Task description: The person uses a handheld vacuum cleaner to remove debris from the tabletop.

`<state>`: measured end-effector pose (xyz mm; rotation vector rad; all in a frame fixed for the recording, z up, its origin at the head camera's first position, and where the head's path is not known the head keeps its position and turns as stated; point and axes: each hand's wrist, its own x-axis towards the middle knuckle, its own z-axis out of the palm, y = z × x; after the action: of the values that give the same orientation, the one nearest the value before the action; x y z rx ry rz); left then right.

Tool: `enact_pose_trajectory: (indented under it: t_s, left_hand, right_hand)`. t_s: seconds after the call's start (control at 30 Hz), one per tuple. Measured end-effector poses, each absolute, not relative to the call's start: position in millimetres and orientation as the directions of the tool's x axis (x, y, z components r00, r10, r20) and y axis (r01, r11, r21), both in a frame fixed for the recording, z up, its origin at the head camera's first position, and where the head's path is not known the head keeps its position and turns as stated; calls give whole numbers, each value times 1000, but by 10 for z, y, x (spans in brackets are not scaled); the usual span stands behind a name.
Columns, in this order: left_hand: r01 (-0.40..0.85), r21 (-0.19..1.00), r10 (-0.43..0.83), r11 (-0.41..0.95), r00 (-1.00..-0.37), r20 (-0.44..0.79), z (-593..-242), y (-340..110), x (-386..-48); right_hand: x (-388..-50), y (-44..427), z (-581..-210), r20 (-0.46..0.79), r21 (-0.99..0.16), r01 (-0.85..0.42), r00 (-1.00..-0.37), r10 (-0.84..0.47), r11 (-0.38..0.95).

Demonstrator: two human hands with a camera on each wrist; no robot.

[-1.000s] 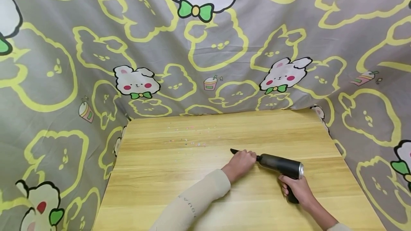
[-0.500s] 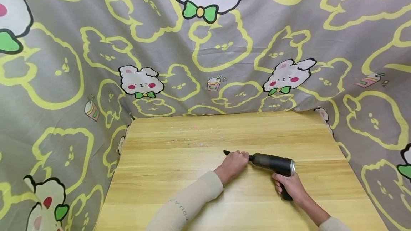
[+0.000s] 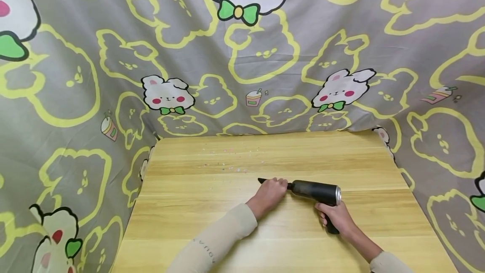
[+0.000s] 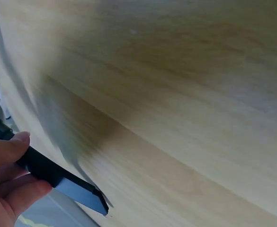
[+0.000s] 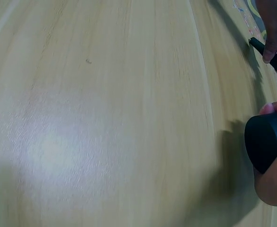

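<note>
At wooden table [image 3: 295, 247], 2 hands [image 3: 270, 193] [image 3: 339, 217] gripping vacuum [image 3: 323, 192], canister [image 3: 302, 188] contents unclear

Head view: table [image 3: 182, 226] lower ctr, curtain [image 3: 261, 68] behind & along both sides. Bits [image 3: 232, 168] scattered on table's rear, L of ctr. Handheld device [image 3: 314, 191] R of ctr; nozzle [image 3: 262, 180] points L, below/R of bits. L fingers [image 3: 279, 181] round nozzle, R fingers [image 3: 323, 215] round handle [image 3: 332, 226].

Grey, rabbit-printed cloth [image 3: 212, 60] behind and on both sides of a wood-grain table [image 3: 310, 247].
</note>
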<state>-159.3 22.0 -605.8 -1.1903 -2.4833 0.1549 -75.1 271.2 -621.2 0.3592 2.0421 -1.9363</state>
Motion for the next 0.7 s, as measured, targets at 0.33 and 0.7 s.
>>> enact_pose_trajectory:
  t_s: [0.33,0.7]
  left_hand:
    - [712,-257,755,653,-584,300,-6042,27,-1541]
    - [703,-249,739,667,-581,340,-6068,-141,-1515]
  right_hand:
    - [-794,2572,-6219,-393,-918,389,-918,-51,71]
    - [-808,2408,-6199,-383,-923,378,-921,-65,72]
